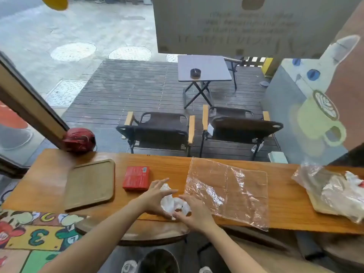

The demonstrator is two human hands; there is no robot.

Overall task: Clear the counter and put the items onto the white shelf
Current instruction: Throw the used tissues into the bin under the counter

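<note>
A crumpled white tissue (171, 203) lies near the front edge of the wooden counter (285, 198). My left hand (155, 196) cups it from the left with fingers spread over it. My right hand (194, 210) presses against it from the right, fingers curled at its edge. Both hands touch the tissue. Just left of them sits a red box (136, 178). A clear plastic sheet (226, 191) lies flat to the right, and an empty wooden tray (90, 184) rests on the left.
A red helmet (79, 140) stands at the counter's back left corner. At the far right, a second tray (319, 203) holds crumpled plastic and tissues (338, 190). A window runs behind the counter. Stools (134, 231) and a bin (159, 261) are below.
</note>
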